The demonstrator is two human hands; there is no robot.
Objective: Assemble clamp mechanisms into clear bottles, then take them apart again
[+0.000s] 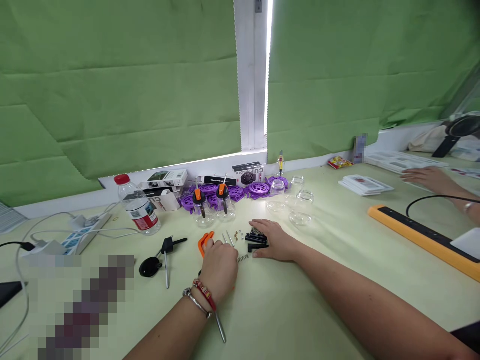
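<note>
Where right grip (278,241) curves, black parts (256,239) within

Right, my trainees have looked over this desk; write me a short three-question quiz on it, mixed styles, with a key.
1. Multiple choice: what colour is the cap of the bottle? A blue; B red; C white.
2. True or false: the purple parts lie farther from the person than the orange piece.
3. Short answer: which of the person's own hands is nearest the black pieces, just right of the spring?

Key:
1. B
2. True
3. The right hand
</note>
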